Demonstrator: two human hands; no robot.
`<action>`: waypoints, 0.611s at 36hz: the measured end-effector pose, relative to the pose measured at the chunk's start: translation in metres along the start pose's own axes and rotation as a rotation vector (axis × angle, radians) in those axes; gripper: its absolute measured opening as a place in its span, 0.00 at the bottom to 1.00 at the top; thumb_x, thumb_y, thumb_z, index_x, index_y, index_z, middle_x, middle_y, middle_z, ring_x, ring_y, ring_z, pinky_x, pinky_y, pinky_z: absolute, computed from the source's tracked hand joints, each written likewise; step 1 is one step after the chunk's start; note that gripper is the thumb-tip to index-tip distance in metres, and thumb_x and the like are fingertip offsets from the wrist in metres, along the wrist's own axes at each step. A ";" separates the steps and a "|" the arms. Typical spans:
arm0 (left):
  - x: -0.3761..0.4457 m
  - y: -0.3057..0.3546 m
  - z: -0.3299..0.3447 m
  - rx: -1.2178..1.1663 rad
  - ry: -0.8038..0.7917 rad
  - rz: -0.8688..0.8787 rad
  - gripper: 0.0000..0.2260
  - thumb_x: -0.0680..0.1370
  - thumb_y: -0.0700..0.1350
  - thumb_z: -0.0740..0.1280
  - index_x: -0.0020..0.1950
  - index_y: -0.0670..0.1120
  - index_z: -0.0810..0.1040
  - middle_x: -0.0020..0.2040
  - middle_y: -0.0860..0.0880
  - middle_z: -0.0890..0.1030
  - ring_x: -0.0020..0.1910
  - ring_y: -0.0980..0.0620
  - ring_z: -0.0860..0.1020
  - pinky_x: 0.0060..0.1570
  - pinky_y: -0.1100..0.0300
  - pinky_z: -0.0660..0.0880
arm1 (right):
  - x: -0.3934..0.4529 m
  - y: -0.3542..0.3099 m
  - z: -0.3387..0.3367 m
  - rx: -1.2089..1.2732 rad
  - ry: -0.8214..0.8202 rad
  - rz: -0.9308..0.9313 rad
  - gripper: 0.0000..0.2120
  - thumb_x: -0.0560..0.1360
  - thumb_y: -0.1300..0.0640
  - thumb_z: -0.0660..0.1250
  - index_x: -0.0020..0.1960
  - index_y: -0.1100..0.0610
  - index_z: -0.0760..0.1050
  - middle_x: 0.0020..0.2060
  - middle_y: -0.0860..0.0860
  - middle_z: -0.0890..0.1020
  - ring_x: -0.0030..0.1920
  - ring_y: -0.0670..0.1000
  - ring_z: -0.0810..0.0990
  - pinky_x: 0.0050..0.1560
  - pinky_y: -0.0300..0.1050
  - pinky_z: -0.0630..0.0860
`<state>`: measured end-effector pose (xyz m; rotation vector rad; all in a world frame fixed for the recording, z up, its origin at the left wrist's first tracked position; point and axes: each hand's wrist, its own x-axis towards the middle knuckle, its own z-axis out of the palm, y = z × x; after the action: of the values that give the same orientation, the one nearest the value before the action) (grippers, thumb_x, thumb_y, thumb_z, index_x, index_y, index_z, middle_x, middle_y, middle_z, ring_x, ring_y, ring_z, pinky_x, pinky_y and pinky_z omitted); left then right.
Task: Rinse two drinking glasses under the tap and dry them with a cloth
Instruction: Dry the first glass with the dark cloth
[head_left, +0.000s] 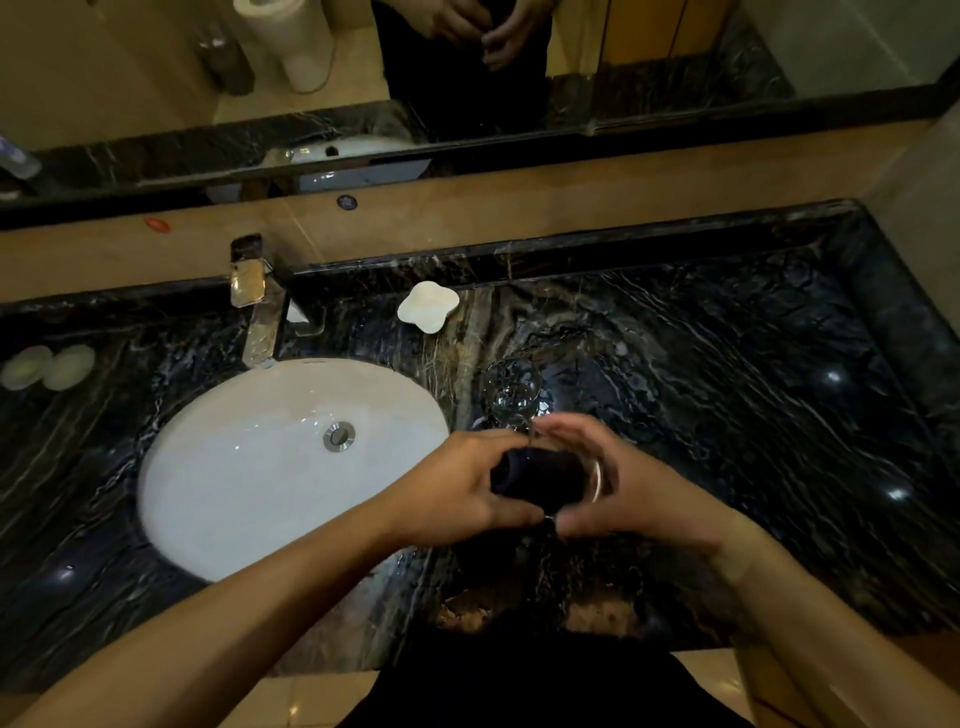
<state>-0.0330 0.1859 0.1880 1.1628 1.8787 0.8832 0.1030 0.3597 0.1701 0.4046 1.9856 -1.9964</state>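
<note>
Hands: left hand (457, 488) grips dark cloth (537, 475) stuffed into glass (592, 480); right hand (618, 478) curled round it, over countertop (727, 395).
Second glass (511, 387): upright, right of sink (249, 467).

Both bare forearms reached forward and inward, so that the hands met in front of the body. The left hand (457, 486) curled round a dark cloth (537, 478), thumb underneath. The right hand (618, 478) cupped a glass (596, 480) opposite it, fingers arched over the top, thumb below, fingertips nearly touching the left's.
</note>
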 end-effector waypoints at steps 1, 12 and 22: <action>0.001 0.001 0.002 -0.092 0.018 -0.078 0.21 0.70 0.42 0.78 0.62 0.48 0.80 0.52 0.51 0.84 0.50 0.54 0.82 0.54 0.53 0.80 | 0.000 -0.003 0.001 -0.232 -0.009 -0.003 0.45 0.60 0.48 0.83 0.71 0.37 0.64 0.66 0.35 0.74 0.67 0.39 0.73 0.68 0.39 0.71; -0.003 0.009 0.013 -0.083 0.026 -0.060 0.21 0.68 0.41 0.79 0.60 0.48 0.80 0.52 0.53 0.83 0.50 0.58 0.82 0.53 0.57 0.80 | 0.005 -0.015 0.012 -0.776 0.175 -0.020 0.41 0.60 0.46 0.78 0.68 0.39 0.63 0.54 0.38 0.77 0.54 0.45 0.78 0.53 0.43 0.76; -0.011 0.023 -0.002 0.275 -0.317 0.412 0.32 0.68 0.26 0.65 0.70 0.44 0.75 0.72 0.49 0.73 0.72 0.51 0.71 0.64 0.49 0.74 | 0.008 -0.018 -0.017 -0.308 -0.457 0.041 0.39 0.56 0.51 0.79 0.66 0.55 0.73 0.59 0.48 0.82 0.58 0.44 0.79 0.66 0.50 0.73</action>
<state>-0.0215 0.1832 0.2114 1.7899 1.5564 0.6120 0.0881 0.3768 0.1835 -0.0779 1.9152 -1.5452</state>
